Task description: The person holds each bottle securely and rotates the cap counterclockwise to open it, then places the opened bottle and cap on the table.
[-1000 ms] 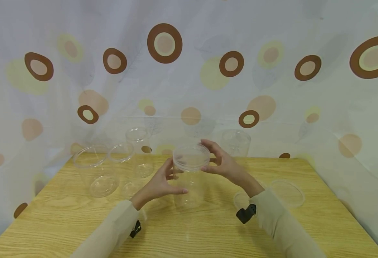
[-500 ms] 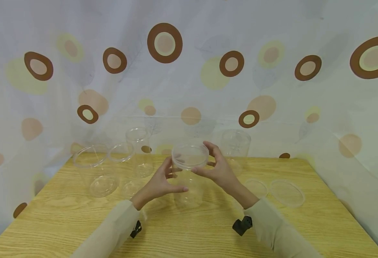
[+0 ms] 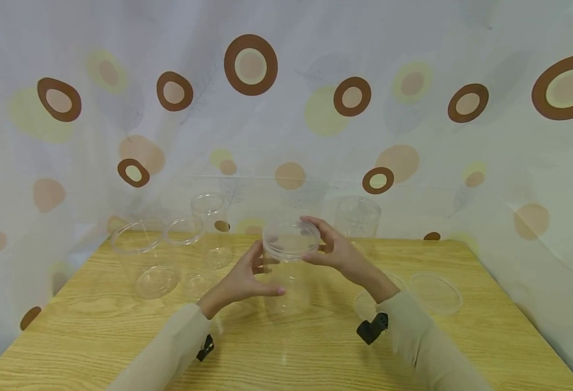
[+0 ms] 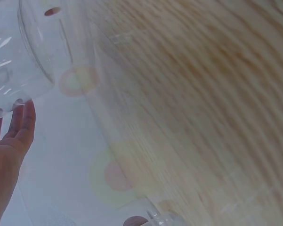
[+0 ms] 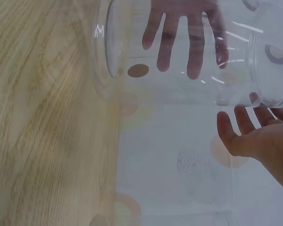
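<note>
A clear plastic jar (image 3: 288, 290) stands upright near the middle of the wooden table, a round clear lid (image 3: 291, 239) on its top. My left hand (image 3: 242, 278) grips the jar's side, thumb in front and fingers behind; those fingers show through the wall in the right wrist view. Up at the lid, my right hand (image 3: 337, 254) holds the edge, thumb on the near side and fingertips on the far side. In the right wrist view the right hand (image 5: 261, 136) is at the jar's lidded end. The left wrist view catches part of a hand (image 4: 12, 141) touching clear plastic.
Left of the hands stand a wide open jar (image 3: 125, 250), a smaller one (image 3: 183, 241) and a tall slim one (image 3: 210, 222). Another clear jar (image 3: 358, 217) is at the back right. Loose lids (image 3: 435, 293) lie right, partly behind my right forearm. A patterned curtain (image 3: 286, 136) hangs behind.
My right hand turned leftward round the lid's near edge, then swung back to the right, close to its first pose. The left hand keeps its grip on the jar.
</note>
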Motion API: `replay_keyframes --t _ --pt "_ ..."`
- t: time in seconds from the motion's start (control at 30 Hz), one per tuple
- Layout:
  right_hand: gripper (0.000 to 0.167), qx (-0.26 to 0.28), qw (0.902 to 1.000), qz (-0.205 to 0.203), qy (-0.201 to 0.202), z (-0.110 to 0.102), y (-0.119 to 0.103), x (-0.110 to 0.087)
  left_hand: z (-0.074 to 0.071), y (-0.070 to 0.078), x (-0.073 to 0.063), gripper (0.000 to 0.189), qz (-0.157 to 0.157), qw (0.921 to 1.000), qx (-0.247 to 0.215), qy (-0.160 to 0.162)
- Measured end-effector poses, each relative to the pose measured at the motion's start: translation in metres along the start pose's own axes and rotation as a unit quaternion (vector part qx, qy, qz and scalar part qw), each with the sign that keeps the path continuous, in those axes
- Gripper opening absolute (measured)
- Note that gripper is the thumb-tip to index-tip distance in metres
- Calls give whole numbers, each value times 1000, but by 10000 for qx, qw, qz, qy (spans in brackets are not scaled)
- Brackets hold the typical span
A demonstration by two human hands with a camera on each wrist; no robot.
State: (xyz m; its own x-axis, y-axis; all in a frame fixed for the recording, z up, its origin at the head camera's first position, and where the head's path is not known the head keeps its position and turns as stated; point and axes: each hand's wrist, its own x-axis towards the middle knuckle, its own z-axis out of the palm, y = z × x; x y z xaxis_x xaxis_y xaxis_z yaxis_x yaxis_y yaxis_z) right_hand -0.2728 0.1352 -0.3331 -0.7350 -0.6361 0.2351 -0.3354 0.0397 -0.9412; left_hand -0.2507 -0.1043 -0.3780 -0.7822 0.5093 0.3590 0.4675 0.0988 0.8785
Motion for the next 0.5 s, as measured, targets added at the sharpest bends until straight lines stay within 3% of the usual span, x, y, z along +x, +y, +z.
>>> replay_keyframes --t 0.13,0.27,0.37,0.5 --pt "80 119 9994 55 -327 -6 -1 0 0 -14 2 97 16 10000 44 -43" --pt "83 198 9992 83 -347 -6 -3 -1 -1 -17 3 96 42 10000 66 -48" --pt "86 89 9999 40 -97 -2 -5 -4 0 -17 3 97 14 10000 78 -18" --pt "88 -363 9973 -65 640 9 -6 -6 0 -15 3 99 5 9998 158 73"
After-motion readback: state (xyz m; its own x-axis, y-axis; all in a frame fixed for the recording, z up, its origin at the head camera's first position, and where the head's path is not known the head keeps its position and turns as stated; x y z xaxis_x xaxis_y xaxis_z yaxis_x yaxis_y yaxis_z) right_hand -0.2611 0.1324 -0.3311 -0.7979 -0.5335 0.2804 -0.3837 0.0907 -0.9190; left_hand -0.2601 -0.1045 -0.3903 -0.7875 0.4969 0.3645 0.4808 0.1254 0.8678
